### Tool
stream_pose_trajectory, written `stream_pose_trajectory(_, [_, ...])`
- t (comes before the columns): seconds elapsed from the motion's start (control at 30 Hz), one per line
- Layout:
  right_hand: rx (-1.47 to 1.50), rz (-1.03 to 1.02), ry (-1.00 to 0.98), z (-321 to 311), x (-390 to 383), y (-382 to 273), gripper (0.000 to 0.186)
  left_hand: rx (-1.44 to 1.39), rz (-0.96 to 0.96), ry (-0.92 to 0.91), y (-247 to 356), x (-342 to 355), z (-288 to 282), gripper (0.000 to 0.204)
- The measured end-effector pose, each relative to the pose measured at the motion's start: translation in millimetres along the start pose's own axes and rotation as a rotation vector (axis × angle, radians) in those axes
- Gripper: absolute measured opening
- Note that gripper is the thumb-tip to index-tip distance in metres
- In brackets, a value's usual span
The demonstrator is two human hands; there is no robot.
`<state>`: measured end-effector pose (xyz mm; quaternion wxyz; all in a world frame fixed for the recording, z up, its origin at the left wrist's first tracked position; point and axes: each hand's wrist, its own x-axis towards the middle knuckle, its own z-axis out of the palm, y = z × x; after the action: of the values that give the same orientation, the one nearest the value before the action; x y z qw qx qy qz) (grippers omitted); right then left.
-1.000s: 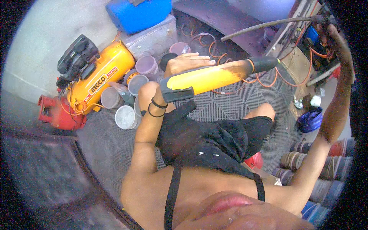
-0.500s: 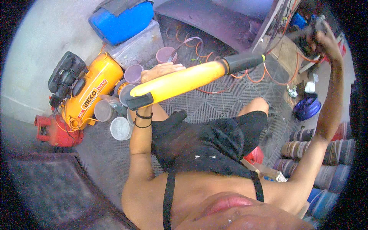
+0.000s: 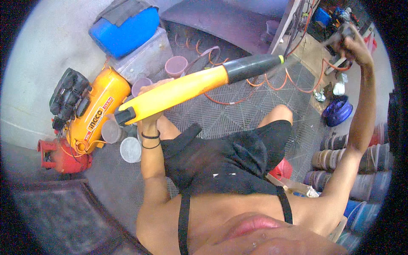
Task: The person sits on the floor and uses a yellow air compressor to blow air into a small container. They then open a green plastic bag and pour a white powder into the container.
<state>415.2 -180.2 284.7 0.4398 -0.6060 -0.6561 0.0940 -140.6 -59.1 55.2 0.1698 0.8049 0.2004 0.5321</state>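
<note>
My left hand (image 3: 158, 86) is mostly hidden behind a long, narrow yellow piece with black ends (image 3: 182, 91), and it holds that piece up from below. Glossy and slightly curved, the piece slants across the view, its far tip carrying a small yellow-green spot. Out at the upper right, my raised right hand (image 3: 358, 50) is closed around a dark spray gun (image 3: 342, 37), blurred by motion. A faint grey mist leaves the gun toward the piece's black tip. The gun and the tip are apart.
A yellow air compressor (image 3: 102, 106) and a red gas cylinder (image 3: 68, 151) stand at left, near several plastic tubs (image 3: 130, 149). An orange coiled hose (image 3: 276, 85) crosses the mat. A dark panel (image 3: 225, 25) leans beyond it. Stacked paint cans (image 3: 340, 159) line the right.
The yellow and black piece has moved left, and its black tip sits a little higher. My right hand and spray gun have shifted slightly left. The head view has moved a little.
</note>
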Motion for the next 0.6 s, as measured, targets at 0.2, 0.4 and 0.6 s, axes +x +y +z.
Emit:
stream_pose_trajectory(0.2, [0.109,-0.102,0.029,-24.0,4.6,28.2,0.053,-0.153,-0.138,0.091,-20.7,-18.4,-2.8,0.027])
stream_pose_trajectory(0.4, [0.116,0.01,-0.087,-31.6,-15.6,27.4,0.057,-0.533,-0.309,0.214,-50.2,-53.2,-4.6,0.029])
stream_pose_trajectory(0.6, [0.133,0.055,-0.085,-28.3,-25.7,37.2,0.048,-0.63,-0.358,0.227,-61.5,-66.8,-10.2,0.032])
